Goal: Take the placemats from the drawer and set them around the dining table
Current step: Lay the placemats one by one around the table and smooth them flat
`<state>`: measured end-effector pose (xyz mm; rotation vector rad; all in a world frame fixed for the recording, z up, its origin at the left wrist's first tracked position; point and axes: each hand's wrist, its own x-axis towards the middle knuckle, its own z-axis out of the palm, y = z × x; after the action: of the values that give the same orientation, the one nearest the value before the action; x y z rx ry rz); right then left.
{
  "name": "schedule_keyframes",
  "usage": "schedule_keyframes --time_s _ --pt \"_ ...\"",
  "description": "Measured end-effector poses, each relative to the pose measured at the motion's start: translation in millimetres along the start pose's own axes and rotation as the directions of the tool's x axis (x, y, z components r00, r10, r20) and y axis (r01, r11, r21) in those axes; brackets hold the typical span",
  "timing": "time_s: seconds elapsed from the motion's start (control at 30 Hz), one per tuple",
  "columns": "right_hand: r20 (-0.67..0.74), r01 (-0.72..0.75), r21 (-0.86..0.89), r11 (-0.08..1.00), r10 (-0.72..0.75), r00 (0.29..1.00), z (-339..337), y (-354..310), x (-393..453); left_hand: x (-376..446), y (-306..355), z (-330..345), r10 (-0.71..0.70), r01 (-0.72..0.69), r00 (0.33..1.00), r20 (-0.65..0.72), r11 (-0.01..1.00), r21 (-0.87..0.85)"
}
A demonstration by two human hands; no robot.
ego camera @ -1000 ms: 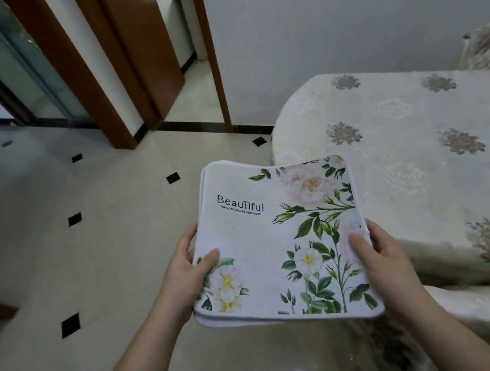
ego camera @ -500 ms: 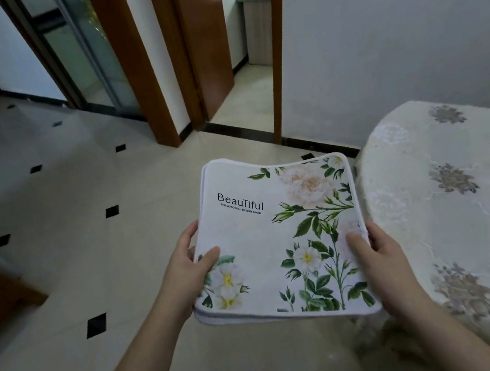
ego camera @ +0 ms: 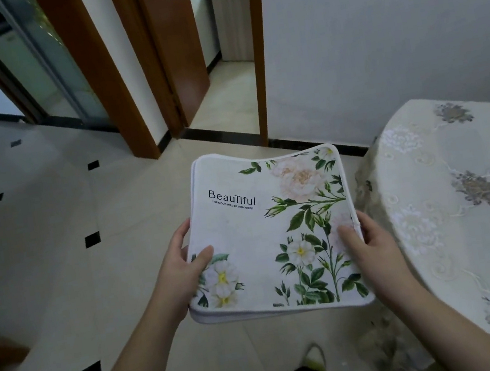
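Note:
I hold a stack of white placemats point(ego camera: 255, 241) printed with green leaves, pale flowers and the word "Beautiful", level in front of me above the floor. My left hand point(ego camera: 183, 269) grips the stack's left edge, thumb on top. Its right edge is gripped by my right hand point(ego camera: 366, 249), thumb also on top. The dining table point(ego camera: 452, 204), round and covered with a cream embroidered cloth, stands just to the right of the stack.
A tiled floor point(ego camera: 54, 247) with small black diamonds spreads to the left. Ahead, a brown door point(ego camera: 180, 51) stands open into another room. A glass sliding door point(ego camera: 34, 58) is at the far left. My slippered foot point(ego camera: 313, 363) shows below.
The view has swung left and the table has slid toward the right edge of the frame. Both hands keep the same grip on the stack.

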<state>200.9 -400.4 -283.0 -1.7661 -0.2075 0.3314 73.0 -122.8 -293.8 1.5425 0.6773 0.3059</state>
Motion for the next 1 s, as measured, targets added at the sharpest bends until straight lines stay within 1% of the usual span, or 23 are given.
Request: schedule_keyframes --time_s 0.13,0.23,0.3,0.4,0.6,0.73,0.8,0.9,1.0 --pt "-0.066 -0.047 0.031 0.998 0.048 0.997 -9.3 14.5 43.9 57.3 6.2 30.4 -0.014 0.011 0.996 0.087 0.999 0.038" --pt "-0.148 -0.058 0.031 0.998 0.062 0.987 -19.3 23.6 83.4 104.9 15.5 58.6 -0.053 0.045 0.987 0.152 0.997 0.055" --pt "-0.219 -0.071 0.031 0.997 0.076 0.973 -27.5 27.6 107.1 136.7 25.9 79.4 -0.071 0.056 0.978 0.196 0.995 0.082" --pt "-0.282 -0.085 0.047 0.995 0.095 0.955 -42.0 31.8 135.0 178.0 40.3 110.6 -0.1 0.07 0.96 0.261 0.99 0.124" --pt "-0.411 -0.146 0.083 0.986 0.167 0.896 -68.7 46.5 165.9 240.0 55.8 176.7 -0.111 0.026 0.922 0.371 0.973 0.227" --pt "-0.539 -0.164 0.117 0.979 0.201 0.818 -84.1 56.7 174.6 276.4 65.6 227.1 -0.15 0.018 0.881 0.448 0.958 0.285" --pt "-0.592 -0.186 0.152 0.971 0.24 0.769 -89.9 63.1 180.0 296.7 69.1 254.8 -0.171 0.007 0.845 0.506 0.951 0.309" --pt "-0.682 -0.207 0.213 0.955 0.297 0.669 -96.4 70.1 189.9 326.5 72.5 299.0 -0.209 0.006 0.759 0.616 0.949 0.314" --pt "-0.759 -0.221 0.244 0.944 0.327 0.563 -98.9 75.3 206.8 358.5 71.3 337.7 -0.212 -0.025 0.664 0.717 0.952 0.304"
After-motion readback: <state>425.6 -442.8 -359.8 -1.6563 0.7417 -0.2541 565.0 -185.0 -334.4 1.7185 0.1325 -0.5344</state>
